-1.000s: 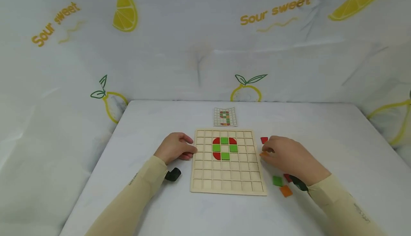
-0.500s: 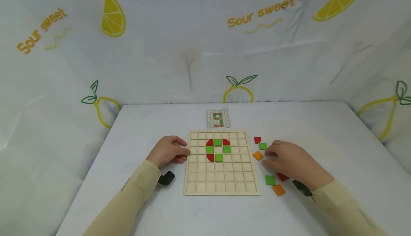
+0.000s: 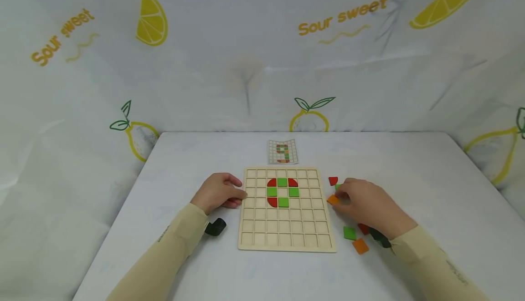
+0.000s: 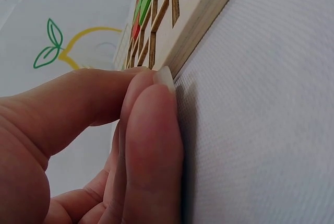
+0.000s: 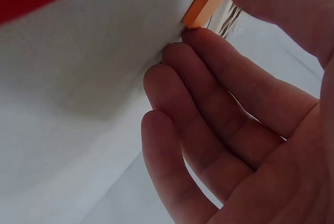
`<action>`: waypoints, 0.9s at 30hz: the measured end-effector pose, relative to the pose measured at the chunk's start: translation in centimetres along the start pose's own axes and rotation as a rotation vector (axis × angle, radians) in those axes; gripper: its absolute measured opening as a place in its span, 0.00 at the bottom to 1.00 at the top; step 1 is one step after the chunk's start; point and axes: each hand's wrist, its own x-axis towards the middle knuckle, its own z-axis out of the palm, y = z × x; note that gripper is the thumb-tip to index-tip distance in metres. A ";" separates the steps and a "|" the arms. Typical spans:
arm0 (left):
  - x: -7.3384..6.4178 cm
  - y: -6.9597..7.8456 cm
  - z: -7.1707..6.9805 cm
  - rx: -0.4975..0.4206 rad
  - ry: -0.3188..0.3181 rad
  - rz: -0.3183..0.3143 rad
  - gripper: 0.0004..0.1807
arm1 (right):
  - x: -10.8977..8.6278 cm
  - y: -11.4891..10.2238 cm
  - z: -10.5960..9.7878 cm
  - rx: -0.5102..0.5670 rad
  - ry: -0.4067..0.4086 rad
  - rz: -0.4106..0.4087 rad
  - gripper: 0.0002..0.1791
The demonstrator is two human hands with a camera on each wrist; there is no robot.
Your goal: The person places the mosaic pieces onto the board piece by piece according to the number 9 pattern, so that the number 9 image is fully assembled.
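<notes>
A pale wooden grid board [image 3: 287,228] lies on the white table, bearing several green square tiles [image 3: 282,182] and red rounded tiles [image 3: 272,202]. My left hand [image 3: 217,192] touches the board's left edge with its fingertips; in the left wrist view those fingers [image 4: 154,140] meet at the wooden side. Just right of the board, my right hand [image 3: 369,204] pinches an orange square tile [image 3: 333,200] by thumb and forefinger. The right wrist view has the orange tile [image 5: 203,6] at these fingertips, with the other fingers loosely bent. A green tile [image 3: 337,186] is partly hidden behind this hand.
Behind the board lies a pattern card [image 3: 283,151] with a coloured figure on a grid. A red rounded tile [image 3: 333,181] sits beyond my right hand. Nearer me are a green tile [image 3: 349,233], an orange tile [image 3: 360,246] and a partly covered red tile [image 3: 363,228].
My right hand drew back from the orange tile, uncovering a green one, then came back onto the orange tile. The left hand stays at the board's edge. The head view shifted slightly.
</notes>
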 end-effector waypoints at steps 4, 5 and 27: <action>0.1 0.0 -0.1 -0.007 0.000 -0.001 0.20 | 0.0 0.2 -0.1 0.003 0.000 0.000 0.11; 0.0 0.0 -0.1 -0.009 0.001 -0.001 0.20 | 0.0 0.3 -0.1 0.001 0.004 -0.005 0.11; 0.0 0.1 -0.2 -0.012 -0.015 0.016 0.19 | 3.3 -5.3 -0.7 -0.001 -0.032 -0.094 0.11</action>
